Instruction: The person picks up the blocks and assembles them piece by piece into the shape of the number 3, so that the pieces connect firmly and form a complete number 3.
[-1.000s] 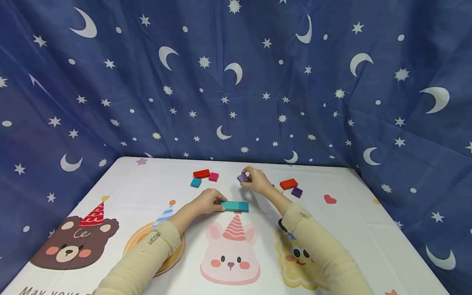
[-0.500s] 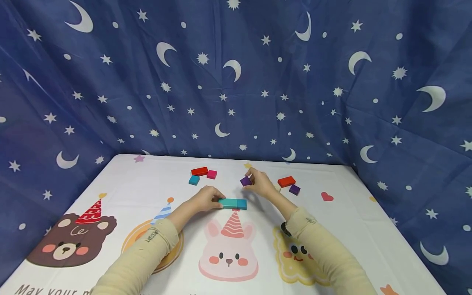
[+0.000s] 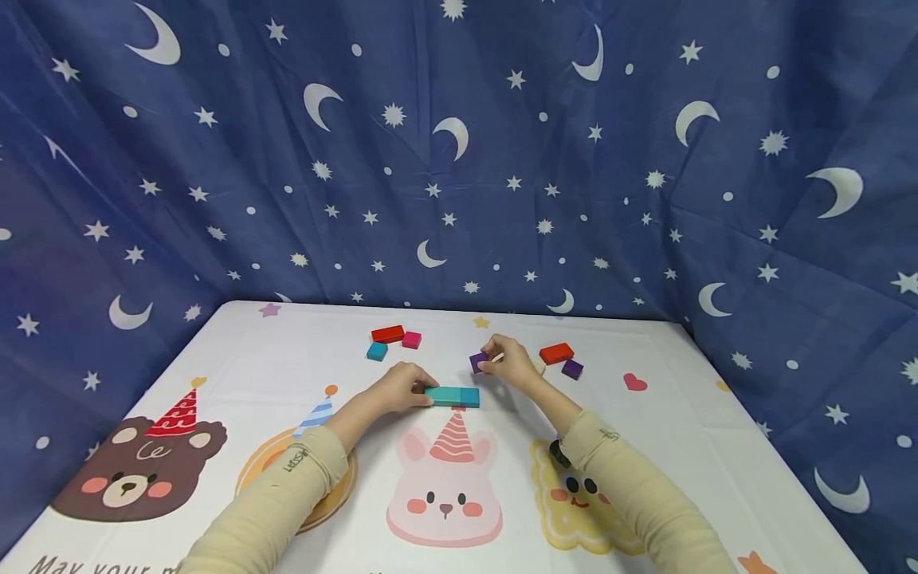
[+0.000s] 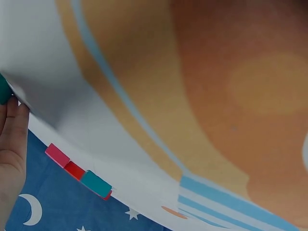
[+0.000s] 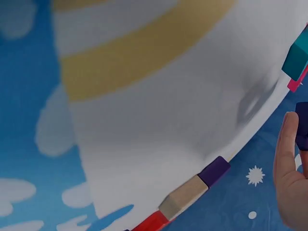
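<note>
My left hand [image 3: 402, 388] grips the left end of a long teal block [image 3: 446, 396] lying on the table. A shorter blue block [image 3: 469, 397] sits against its right end. In the left wrist view only a corner of the teal block [image 4: 4, 90] shows beside the fingers. Farther back and slightly right, my right hand [image 3: 511, 363] pinches a small purple block [image 3: 477, 363] between thumb and fingers. The right wrist view has this purple block [image 5: 302, 124] at its right edge, partly cut off.
At the back left lie a red block [image 3: 388, 334], a pink block [image 3: 412, 340] and a blue block [image 3: 377, 351]. Right of my right hand are a red block [image 3: 556, 353], a purple block [image 3: 572, 369] and a plain wooden block [image 5: 183, 196]. A starry curtain [image 3: 502, 239] hangs behind.
My right hand has brought the purple block a little nearer to the teal and blue blocks, turning it on the way. The left hand keeps its hold; the head view shifted slightly.
</note>
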A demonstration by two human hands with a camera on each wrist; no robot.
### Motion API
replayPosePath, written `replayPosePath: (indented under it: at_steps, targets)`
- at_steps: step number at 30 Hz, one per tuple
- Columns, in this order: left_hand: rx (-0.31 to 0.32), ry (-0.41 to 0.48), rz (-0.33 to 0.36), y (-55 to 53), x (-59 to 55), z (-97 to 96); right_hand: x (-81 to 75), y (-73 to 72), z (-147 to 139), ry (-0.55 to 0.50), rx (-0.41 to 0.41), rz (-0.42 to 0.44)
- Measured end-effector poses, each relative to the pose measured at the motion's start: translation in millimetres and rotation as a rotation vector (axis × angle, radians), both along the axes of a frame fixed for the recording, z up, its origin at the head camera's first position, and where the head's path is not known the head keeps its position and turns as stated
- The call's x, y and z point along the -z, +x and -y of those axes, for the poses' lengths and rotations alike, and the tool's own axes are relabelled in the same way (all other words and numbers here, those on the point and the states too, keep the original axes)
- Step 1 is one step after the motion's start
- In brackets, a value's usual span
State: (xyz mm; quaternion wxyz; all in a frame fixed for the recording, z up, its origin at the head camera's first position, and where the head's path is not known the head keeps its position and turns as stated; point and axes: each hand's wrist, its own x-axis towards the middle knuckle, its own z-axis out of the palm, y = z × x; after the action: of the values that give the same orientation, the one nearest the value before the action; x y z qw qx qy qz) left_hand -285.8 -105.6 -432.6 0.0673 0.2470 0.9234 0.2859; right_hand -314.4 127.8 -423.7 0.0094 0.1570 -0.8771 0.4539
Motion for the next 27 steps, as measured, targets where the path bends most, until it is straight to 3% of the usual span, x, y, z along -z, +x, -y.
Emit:
replayPosePath:
  at_steps: [7,12,27]
  targets:
    - [0.006,0.005,-0.008,0.6,-1.2,-1.4,2.1,-1.7,-0.3,-0.029,0.039,0.098]
    - [0.004,0.003,-0.007,1.1,-1.5,-0.7,4.8,-2.4,-0.6,-0.035,0.022,0.143]
    - [-0.014,0.001,0.005,1.0,-0.5,-0.8,10.6,-5.3,-3.1,0.081,0.028,0.206]
